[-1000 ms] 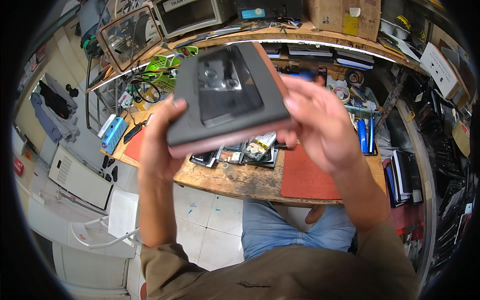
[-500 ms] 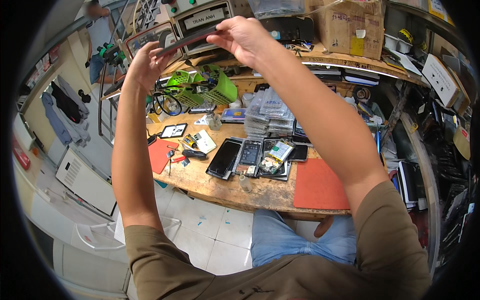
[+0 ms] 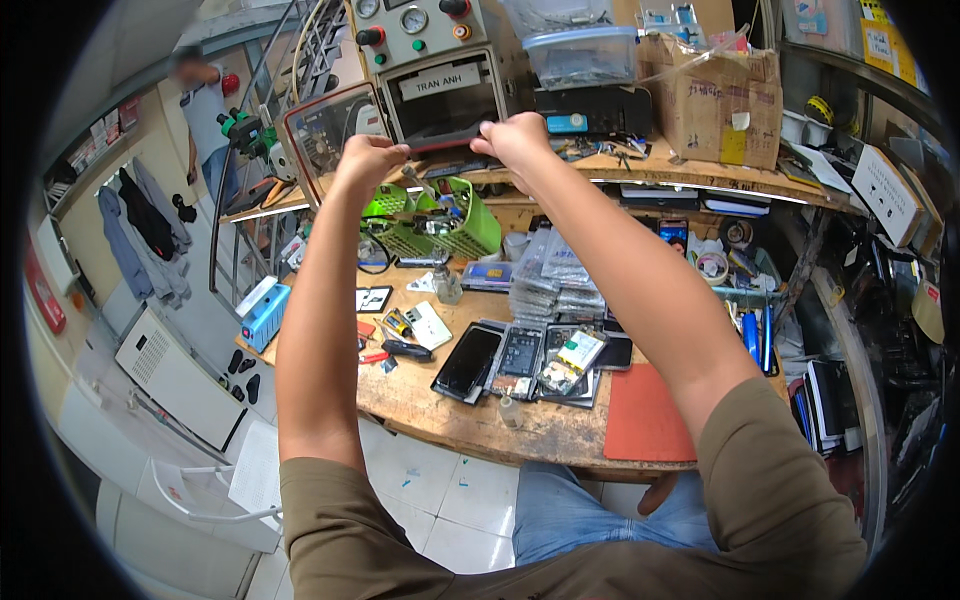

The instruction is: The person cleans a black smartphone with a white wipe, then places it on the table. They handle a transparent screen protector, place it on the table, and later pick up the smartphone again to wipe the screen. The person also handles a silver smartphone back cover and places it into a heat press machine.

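Note:
Both arms are stretched forward to the grey machine (image 3: 472,70) on the shelf. Its window-like door (image 3: 335,140) with a red rim hangs open to the left. A thin dark flat panel (image 3: 445,136), seen almost edge-on, spans between my hands at the machine's opening. My left hand (image 3: 368,165) pinches its left end, fingers closed. At the other end, my right hand (image 3: 516,146) has thumb and fingers closed on it. The panel's exact kind cannot be made out. Just below the hands stand green baskets (image 3: 470,232) filled with small tools and cables.
On the wooden bench (image 3: 450,430) lie opened phones (image 3: 468,362), a red mat (image 3: 648,415), a glass bottle (image 3: 447,286) and stacked plastic-wrapped packs (image 3: 550,275). A cardboard box (image 3: 712,100) and plastic tubs (image 3: 580,58) sit on the shelf. Another person (image 3: 203,115) stands at far left.
My hands have brought the dark panel down and forward to the machine's opening. The view has shifted upward, showing more of the machine's gauges and knobs.

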A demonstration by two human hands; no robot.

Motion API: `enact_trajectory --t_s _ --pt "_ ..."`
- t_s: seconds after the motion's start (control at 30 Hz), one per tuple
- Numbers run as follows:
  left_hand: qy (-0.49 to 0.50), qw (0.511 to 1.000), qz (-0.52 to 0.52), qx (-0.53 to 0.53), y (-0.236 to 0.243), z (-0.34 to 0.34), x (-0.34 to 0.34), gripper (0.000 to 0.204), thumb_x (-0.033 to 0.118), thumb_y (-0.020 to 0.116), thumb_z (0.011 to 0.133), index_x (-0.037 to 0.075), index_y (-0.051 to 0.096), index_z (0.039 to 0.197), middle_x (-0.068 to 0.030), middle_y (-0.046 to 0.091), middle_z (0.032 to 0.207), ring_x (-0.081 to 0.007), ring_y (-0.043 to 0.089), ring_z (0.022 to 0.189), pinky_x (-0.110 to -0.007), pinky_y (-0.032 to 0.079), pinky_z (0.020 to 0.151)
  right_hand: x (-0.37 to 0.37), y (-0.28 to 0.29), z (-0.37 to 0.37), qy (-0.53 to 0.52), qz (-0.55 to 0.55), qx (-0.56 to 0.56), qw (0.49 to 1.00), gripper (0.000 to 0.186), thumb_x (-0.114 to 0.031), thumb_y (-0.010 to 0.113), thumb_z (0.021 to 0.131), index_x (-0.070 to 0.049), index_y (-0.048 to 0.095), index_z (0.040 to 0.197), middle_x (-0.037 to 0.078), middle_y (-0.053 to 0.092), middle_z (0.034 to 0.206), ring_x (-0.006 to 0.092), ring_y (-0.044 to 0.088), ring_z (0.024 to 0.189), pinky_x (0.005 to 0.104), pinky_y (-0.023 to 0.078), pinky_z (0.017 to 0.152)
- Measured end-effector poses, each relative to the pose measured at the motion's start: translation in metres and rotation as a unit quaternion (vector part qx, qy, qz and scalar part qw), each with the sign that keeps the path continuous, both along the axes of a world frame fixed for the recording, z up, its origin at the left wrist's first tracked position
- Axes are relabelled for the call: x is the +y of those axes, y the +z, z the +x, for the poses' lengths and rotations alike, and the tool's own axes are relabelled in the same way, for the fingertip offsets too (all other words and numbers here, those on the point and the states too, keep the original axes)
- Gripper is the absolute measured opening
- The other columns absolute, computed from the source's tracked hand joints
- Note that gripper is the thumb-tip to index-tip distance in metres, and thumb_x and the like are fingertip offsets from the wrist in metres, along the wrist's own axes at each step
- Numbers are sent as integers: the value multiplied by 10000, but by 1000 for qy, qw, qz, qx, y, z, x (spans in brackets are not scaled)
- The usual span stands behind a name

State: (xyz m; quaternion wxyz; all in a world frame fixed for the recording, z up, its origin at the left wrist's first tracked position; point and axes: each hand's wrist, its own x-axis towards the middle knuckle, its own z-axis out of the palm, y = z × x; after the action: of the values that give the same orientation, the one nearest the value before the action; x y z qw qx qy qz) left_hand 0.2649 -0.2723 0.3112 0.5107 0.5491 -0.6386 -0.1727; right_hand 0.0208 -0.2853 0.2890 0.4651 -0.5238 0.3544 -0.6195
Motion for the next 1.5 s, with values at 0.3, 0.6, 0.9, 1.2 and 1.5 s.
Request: enact_trajectory --t_s 0.3,0.6,0.9,1.2,1.5 --pt "126 983 -52 -124 -6 -5 -65 271 201 904 897 -32 832 1014 -133 820 838 -190 799 722 -345 628 718 76 -55 -129 -95 -264 147 949 365 -102 732 977 59 686 1302 166 743 1238 202 738 1064 345 589 928" --pt "185 936 -97 -283 3 -27 -65 236 222 850 940 -10 823 976 -212 799 898 -381 782 912 -473 589 828 192 -130 -227 -127 -243 261 926 229 -6 688 958 20 689 1186 74 653 1113 122 627 875 277 523 804" --pt "-36 913 -118 -388 2 -40 -71 378 -72 556 976 -22 743 1301 -201 744 1325 -289 721 1217 -390 544 1066 276 -289 -273 -93 94 141 981 184 41 672 992 41 676 1175 51 649 1096 73 641 899 227 523 772" --pt "486 691 -487 -223 51 66 72 410 270 801 948 27 751 1275 -155 742 1177 -264 696 1081 -383 539 976 297 -329 -309 -153 124 105 975 152 51 654 1006 53 679 1156 47 661 1054 70 649 910 231 530 784" --pt "413 824 -305 -241 -1 -33 35 724 447 787 902 19 522 1424 -275 706 1234 -480 685 1161 -539 539 973 287 -311 -248 -24 -45 293 955 154 21 702 975 1 737 1124 117 707 1065 165 714 853 280 556 697"
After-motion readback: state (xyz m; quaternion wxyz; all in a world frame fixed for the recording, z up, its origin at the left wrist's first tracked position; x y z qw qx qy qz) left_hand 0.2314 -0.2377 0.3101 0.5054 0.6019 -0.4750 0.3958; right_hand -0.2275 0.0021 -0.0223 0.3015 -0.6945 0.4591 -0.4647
